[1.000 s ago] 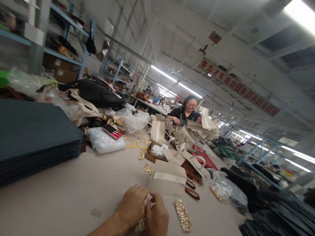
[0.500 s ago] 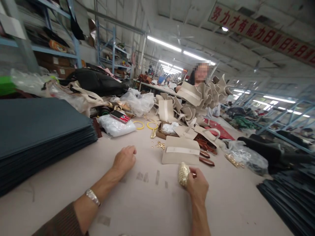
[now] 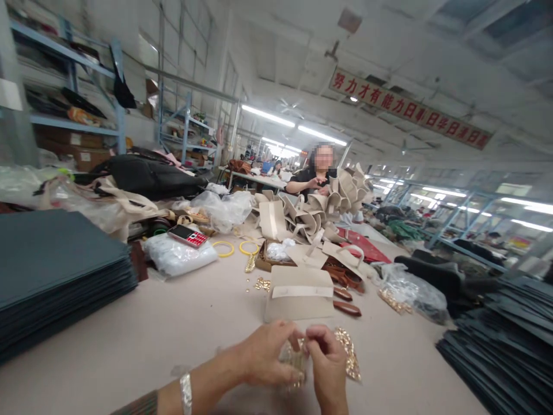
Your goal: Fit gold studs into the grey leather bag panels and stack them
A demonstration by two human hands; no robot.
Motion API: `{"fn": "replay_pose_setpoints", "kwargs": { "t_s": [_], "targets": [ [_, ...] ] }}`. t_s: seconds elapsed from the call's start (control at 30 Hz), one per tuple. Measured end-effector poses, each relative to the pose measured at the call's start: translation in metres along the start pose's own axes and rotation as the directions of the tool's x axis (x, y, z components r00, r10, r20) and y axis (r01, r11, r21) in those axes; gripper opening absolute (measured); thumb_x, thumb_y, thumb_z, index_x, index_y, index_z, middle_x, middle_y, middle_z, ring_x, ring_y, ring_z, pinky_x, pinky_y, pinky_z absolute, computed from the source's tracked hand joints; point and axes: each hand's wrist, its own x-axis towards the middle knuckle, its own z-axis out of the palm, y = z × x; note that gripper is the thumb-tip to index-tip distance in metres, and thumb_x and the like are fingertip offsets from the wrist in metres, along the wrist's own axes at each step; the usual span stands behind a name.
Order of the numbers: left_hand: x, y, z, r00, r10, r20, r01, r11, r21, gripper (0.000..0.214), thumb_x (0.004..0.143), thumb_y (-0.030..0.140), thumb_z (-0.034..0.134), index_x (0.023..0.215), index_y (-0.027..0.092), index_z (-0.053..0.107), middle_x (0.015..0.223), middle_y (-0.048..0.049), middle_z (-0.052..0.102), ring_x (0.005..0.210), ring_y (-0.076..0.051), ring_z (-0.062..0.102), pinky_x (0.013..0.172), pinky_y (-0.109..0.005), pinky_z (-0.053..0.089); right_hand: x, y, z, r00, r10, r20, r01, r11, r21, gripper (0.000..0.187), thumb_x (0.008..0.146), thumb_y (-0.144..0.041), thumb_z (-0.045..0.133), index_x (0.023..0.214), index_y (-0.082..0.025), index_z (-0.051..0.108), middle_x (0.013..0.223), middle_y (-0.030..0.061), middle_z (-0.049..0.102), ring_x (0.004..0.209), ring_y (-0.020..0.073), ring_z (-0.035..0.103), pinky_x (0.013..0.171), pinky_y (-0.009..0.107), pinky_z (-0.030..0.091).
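My left hand (image 3: 270, 354) has its thumb and fingers curled round a small, blurred, see-through packet (image 3: 297, 363) with gold glints in it. Beside it my right hand (image 3: 327, 360) is closed, with thumb and forefinger pinched at the packet's upper edge. Small gold metal pieces (image 3: 348, 351) lie on the table just right of my right hand, partly hidden by it. Beyond both hands lies a flat beige bag panel (image 3: 300, 294) with a pale strip across it. More small gold pieces (image 3: 262, 283) are scattered at its left corner.
Stacks of dark sheets stand at the left (image 3: 64, 259) and right (image 3: 496, 334). A red phone (image 3: 188, 235) rests on a white plastic packet (image 3: 179, 256). Yellow rings (image 3: 223, 249), brown straps (image 3: 345, 308) and a heap of beige pieces (image 3: 302, 210) lie farther back, where another person (image 3: 319, 173) works.
My left hand has moved right to meet my right hand. The gold item formerly held in my right hand is now seen partly between both hands, with gold pieces on the table beside them.
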Motion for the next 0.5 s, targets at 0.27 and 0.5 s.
{"fn": "replay_pose_setpoints", "kwargs": {
  "t_s": [0.27,0.5],
  "targets": [
    [-0.031,-0.006,0.018,0.985,-0.17,-0.038,0.142,0.912,-0.385,0.041,0.056,0.01,0.073,0.092,0.023,0.06,0.097,0.0038,0.063,0.093,-0.018,0.057,0.083,-0.025,0.043,-0.005,-0.008,0.014,0.985,-0.002,0.172,-0.042,0.967,0.252,0.005,0.061,-0.016,0.064,0.057,-0.018,0.061,0.063,-0.0007,0.057,0.059,0.0139,0.054,0.057,0.023,0.046],
    [-0.024,-0.03,0.023,0.981,-0.191,-0.01,0.175,0.916,-0.361,0.017,0.075,0.03,0.07,0.068,0.018,0.06,0.075,0.0011,0.062,0.077,-0.018,0.059,0.075,-0.03,0.046,-0.006,0.018,0.033,0.933,-0.26,0.247,0.24,0.964,0.11,0.013,0.063,-0.011,0.056,0.061,-0.02,0.066,0.065,0.0007,0.064,0.059,0.0139,0.058,0.054,0.021,0.045]
  ]
}}
